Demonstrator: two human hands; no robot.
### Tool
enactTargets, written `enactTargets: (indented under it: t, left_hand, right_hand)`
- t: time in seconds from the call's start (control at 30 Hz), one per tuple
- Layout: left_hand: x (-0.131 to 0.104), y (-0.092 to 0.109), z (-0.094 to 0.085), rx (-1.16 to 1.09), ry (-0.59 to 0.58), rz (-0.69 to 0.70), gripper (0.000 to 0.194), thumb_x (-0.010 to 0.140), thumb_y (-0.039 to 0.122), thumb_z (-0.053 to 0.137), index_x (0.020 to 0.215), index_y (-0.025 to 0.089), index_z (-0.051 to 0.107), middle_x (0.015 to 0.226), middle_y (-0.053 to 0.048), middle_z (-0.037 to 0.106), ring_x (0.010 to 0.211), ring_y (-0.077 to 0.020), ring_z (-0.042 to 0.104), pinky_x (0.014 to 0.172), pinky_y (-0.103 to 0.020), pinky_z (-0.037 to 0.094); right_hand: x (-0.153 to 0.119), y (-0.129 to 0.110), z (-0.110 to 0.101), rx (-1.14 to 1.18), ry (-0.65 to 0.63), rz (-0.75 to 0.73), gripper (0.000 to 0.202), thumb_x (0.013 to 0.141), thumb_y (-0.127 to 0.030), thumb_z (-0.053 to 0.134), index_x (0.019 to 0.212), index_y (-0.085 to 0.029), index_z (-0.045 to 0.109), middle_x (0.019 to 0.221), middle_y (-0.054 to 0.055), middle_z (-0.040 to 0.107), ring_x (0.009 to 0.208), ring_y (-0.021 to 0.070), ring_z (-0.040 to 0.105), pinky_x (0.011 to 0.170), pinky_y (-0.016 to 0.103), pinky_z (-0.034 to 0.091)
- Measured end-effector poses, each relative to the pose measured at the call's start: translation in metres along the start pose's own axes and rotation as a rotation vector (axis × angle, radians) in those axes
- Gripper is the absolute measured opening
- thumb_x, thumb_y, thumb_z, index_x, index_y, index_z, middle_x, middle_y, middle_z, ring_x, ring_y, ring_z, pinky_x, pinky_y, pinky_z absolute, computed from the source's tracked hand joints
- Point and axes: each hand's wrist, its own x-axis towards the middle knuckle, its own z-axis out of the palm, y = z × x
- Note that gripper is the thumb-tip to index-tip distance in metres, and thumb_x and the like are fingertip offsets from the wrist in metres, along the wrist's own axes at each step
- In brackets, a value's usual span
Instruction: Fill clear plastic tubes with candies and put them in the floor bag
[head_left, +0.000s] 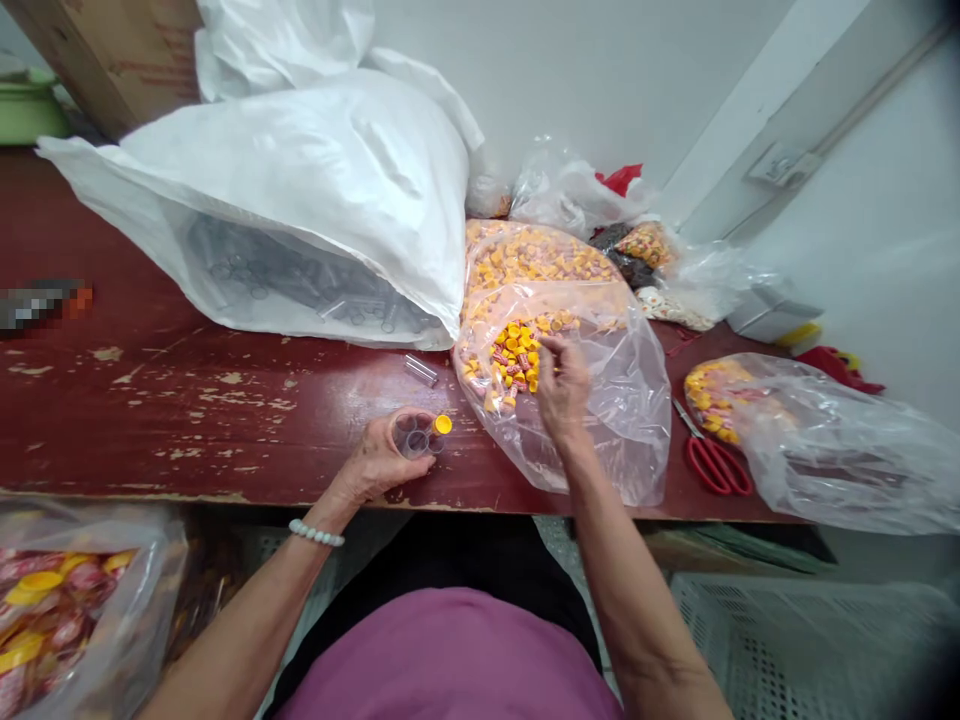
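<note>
My left hand (pixel 382 455) is wrapped round a bunch of several clear plastic tubes (pixel 415 440), their round mouths facing up. A yellow cap (pixel 442 425) sits on the tube at the right of the bunch. Over the open clear bag (pixel 622 430) is my right hand (pixel 564 385), its fingers curled together beside a pile of yellow caps (pixel 516 350) mixed with pink-and-white pieces. Whatever those fingertips hold is hidden. One loose clear tube (pixel 421 370) lies on the red table between the left hand and a white sack.
The white sack (pixel 337 150) lies open with clear tubes inside. Red-handled scissors (pixel 716 465) and another bag of yellow-capped pieces (pixel 720 395) lie at the right. Below the worn red table (pixel 150 410) are a filled bag (pixel 150 580) at left and a white crate (pixel 810 620) at right.
</note>
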Motion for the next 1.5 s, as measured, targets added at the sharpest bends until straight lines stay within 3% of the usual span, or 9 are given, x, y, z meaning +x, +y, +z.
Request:
enactTargets:
  t: [0.2, 0.47, 0.57, 0.67, 0.9, 1.0, 1.2, 1.37, 1.5]
  left_hand:
    - [0.001, 0.004, 0.000, 0.024, -0.006, 0.014, 0.042, 0.054, 0.015, 0.068, 0.095, 0.012, 0.060, 0.087, -0.006, 0.070, 0.072, -0.0159, 0.066, 0.067, -0.026, 0.055]
    - [0.000, 0.000, 0.002, 0.002, -0.016, 0.019, 0.044, 0.053, 0.015, 0.069, 0.096, 0.011, 0.059, 0.091, -0.007, 0.069, 0.075, -0.0154, 0.066, 0.070, -0.025, 0.054]
    - [0.000, 0.001, 0.002, 0.011, -0.015, 0.009, 0.046, 0.053, 0.016, 0.070, 0.097, 0.011, 0.059, 0.091, -0.007, 0.069, 0.075, -0.0156, 0.066, 0.070, -0.025, 0.054]
    - [0.000, -0.001, 0.003, 0.000, -0.004, 0.010, 0.047, 0.053, 0.017, 0.071, 0.098, 0.012, 0.059, 0.092, -0.007, 0.069, 0.076, -0.0160, 0.066, 0.070, -0.026, 0.054]
    - [0.001, 0.000, 0.001, 0.135, 0.009, 0.039, 0.043, 0.056, 0.018, 0.071, 0.097, 0.013, 0.060, 0.090, -0.006, 0.070, 0.079, -0.0174, 0.066, 0.076, -0.029, 0.054]
    - [0.001, 0.004, -0.001, 0.182, 0.007, 0.067, 0.040, 0.057, 0.019, 0.071, 0.095, 0.014, 0.061, 0.090, -0.005, 0.070, 0.080, -0.0173, 0.065, 0.076, -0.028, 0.053]
    - [0.000, 0.006, 0.000, 0.140, -0.014, 0.025, 0.041, 0.056, 0.019, 0.069, 0.096, 0.012, 0.062, 0.089, -0.006, 0.070, 0.076, -0.0169, 0.065, 0.073, -0.028, 0.053]
    - [0.000, 0.006, 0.000, 0.177, 0.033, 0.045, 0.042, 0.057, 0.024, 0.071, 0.097, 0.013, 0.062, 0.089, -0.006, 0.070, 0.077, -0.0173, 0.065, 0.073, -0.027, 0.053]
    - [0.001, 0.005, 0.001, 0.190, 0.033, 0.034, 0.042, 0.057, 0.022, 0.071, 0.097, 0.014, 0.062, 0.088, -0.004, 0.070, 0.077, -0.0169, 0.065, 0.073, -0.027, 0.054]
  right_hand:
    - [-0.007, 0.098, -0.028, -0.539, -0.286, 0.059, 0.022, 0.078, -0.018, 0.046, 0.094, -0.015, 0.062, 0.095, 0.014, 0.062, 0.093, 0.0266, 0.052, 0.087, 0.042, 0.040]
    - [-0.017, 0.100, -0.014, -0.434, -0.233, 0.072, 0.026, 0.081, -0.026, 0.047, 0.100, -0.015, 0.061, 0.100, 0.015, 0.063, 0.095, 0.0264, 0.054, 0.087, 0.043, 0.041]
    - [-0.010, 0.088, -0.019, -0.326, -0.158, 0.147, 0.025, 0.081, -0.021, 0.042, 0.096, -0.012, 0.061, 0.096, 0.016, 0.063, 0.091, 0.0260, 0.057, 0.084, 0.044, 0.043]
    - [-0.013, 0.046, -0.031, -0.161, -0.122, 0.119, 0.026, 0.086, -0.024, 0.040, 0.102, -0.014, 0.058, 0.098, 0.013, 0.064, 0.088, 0.0221, 0.059, 0.080, 0.040, 0.047]
    - [-0.050, -0.081, -0.028, 0.309, -0.572, -0.379, 0.027, 0.089, -0.013, 0.042, 0.109, -0.022, 0.057, 0.104, 0.007, 0.062, 0.100, 0.0172, 0.058, 0.088, 0.035, 0.048]
    - [-0.057, -0.088, -0.021, 0.283, -0.603, -0.423, 0.033, 0.088, -0.013, 0.045, 0.119, -0.021, 0.050, 0.111, 0.009, 0.061, 0.103, 0.0186, 0.057, 0.090, 0.037, 0.047]
    - [-0.067, -0.079, -0.025, 0.235, -0.435, -0.302, 0.045, 0.079, -0.010, 0.048, 0.122, -0.022, 0.043, 0.108, 0.008, 0.059, 0.090, 0.0191, 0.056, 0.083, 0.037, 0.049]
    - [-0.090, -0.085, -0.016, -0.029, -0.546, -0.430, 0.060, 0.069, -0.006, 0.047, 0.128, -0.014, 0.042, 0.102, 0.012, 0.062, 0.085, 0.0250, 0.053, 0.074, 0.041, 0.048]
    - [-0.082, -0.080, -0.015, 0.073, -0.572, -0.363, 0.062, 0.071, -0.007, 0.046, 0.131, -0.018, 0.038, 0.106, 0.009, 0.062, 0.088, 0.0216, 0.055, 0.079, 0.037, 0.048]
